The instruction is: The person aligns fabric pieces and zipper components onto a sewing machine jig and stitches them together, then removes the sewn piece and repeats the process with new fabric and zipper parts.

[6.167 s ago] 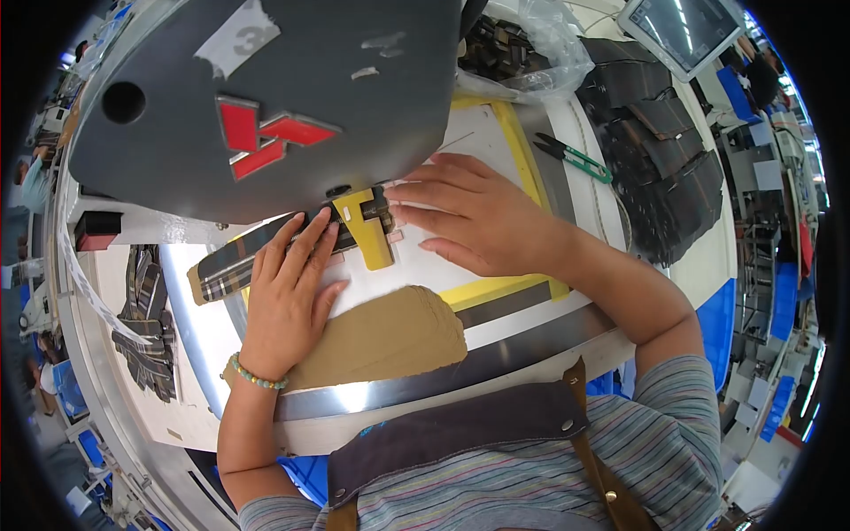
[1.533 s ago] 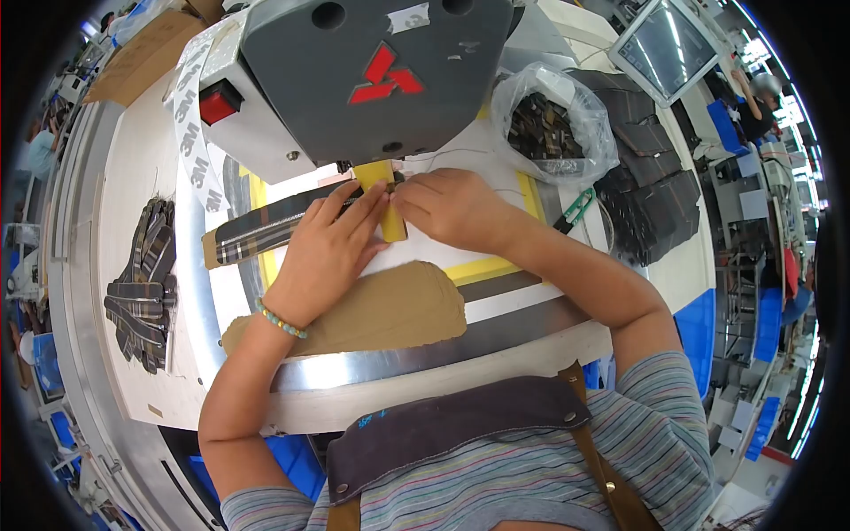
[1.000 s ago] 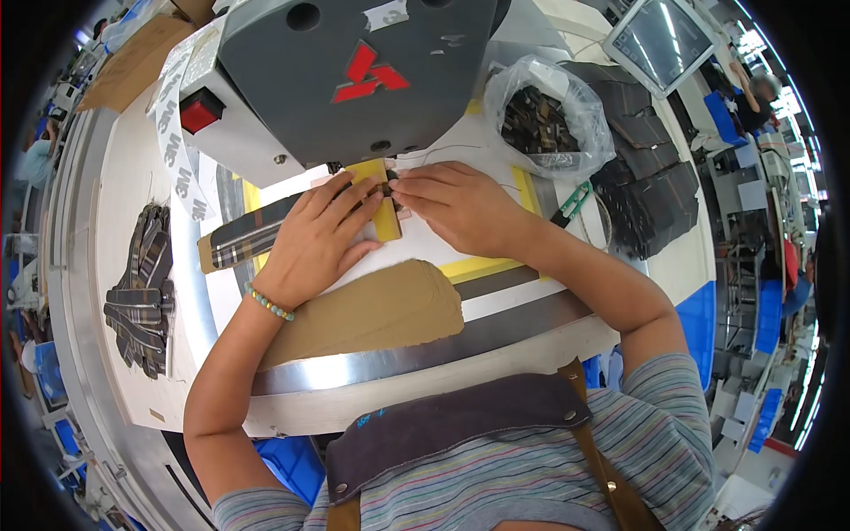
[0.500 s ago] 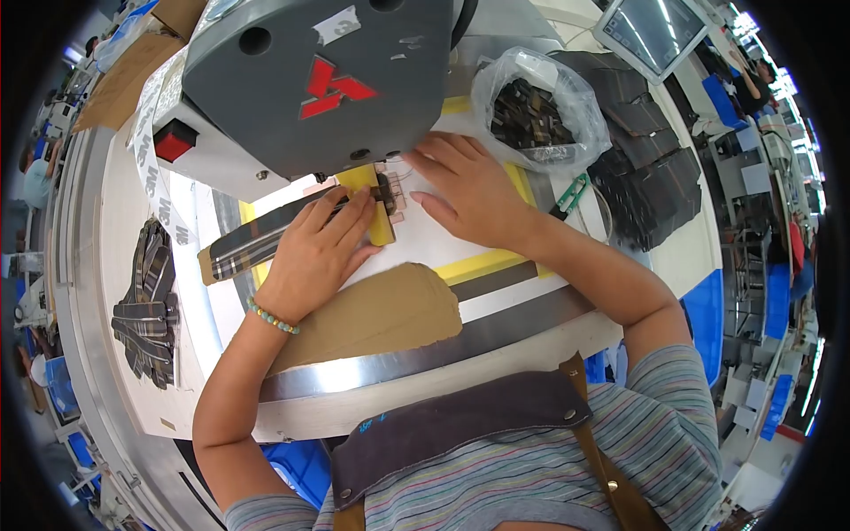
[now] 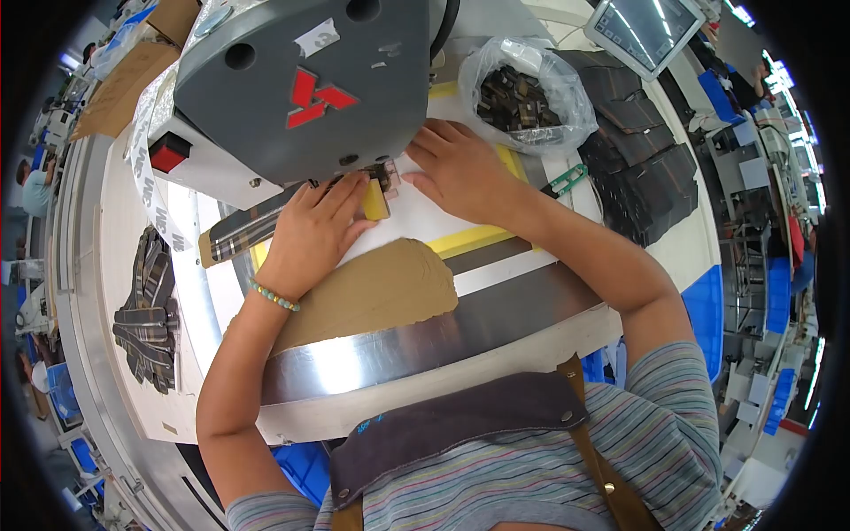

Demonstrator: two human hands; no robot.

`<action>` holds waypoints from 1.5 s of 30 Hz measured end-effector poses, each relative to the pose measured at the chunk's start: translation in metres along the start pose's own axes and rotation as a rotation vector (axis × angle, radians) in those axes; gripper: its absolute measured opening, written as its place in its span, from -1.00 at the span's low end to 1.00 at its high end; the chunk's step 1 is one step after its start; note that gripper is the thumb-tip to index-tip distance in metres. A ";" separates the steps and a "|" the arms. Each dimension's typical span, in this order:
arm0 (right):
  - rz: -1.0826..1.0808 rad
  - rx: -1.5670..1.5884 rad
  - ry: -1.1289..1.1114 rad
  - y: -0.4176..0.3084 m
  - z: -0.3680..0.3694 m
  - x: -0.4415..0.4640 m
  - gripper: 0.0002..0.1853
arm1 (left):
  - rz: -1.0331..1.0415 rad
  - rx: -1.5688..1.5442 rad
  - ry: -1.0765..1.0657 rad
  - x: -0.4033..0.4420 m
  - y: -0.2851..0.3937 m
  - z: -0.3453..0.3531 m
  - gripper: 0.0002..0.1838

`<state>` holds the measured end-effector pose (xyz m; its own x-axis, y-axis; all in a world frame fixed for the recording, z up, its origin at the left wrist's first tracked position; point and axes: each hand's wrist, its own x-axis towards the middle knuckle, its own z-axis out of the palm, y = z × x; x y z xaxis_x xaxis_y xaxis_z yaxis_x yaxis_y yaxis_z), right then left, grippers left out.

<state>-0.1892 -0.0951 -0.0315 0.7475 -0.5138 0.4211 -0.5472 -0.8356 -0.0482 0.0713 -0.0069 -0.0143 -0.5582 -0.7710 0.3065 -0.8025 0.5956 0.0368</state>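
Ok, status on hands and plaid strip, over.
Left hand over plaid strip and yellow piece. Right hand open, near machine head. Machine head partly blocks view.

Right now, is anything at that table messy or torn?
Nothing looks spilled. The brown card beside the left hand has a ragged edge at one end, as if torn. The white label on the grey sewing machine looks ripped too, and a 3M-printed strip dangles from its side instead of lying flat.
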 end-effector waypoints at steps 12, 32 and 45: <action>-0.003 -0.022 -0.011 0.004 0.002 0.005 -0.51 | -0.036 0.000 -0.037 0.002 -0.005 0.001 -0.38; 0.058 0.193 -0.347 0.001 -0.099 -0.046 -0.59 | -0.010 -0.150 0.050 -0.011 0.017 -0.010 -0.35; 0.453 0.117 -0.284 0.051 -0.092 -0.099 -0.49 | -0.020 -0.165 0.034 -0.013 0.016 -0.004 -0.32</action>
<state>-0.3257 -0.0693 0.0073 0.5275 -0.8463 0.0741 -0.8049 -0.5258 -0.2751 0.0666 0.0131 -0.0135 -0.5330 -0.7764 0.3365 -0.7660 0.6116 0.1979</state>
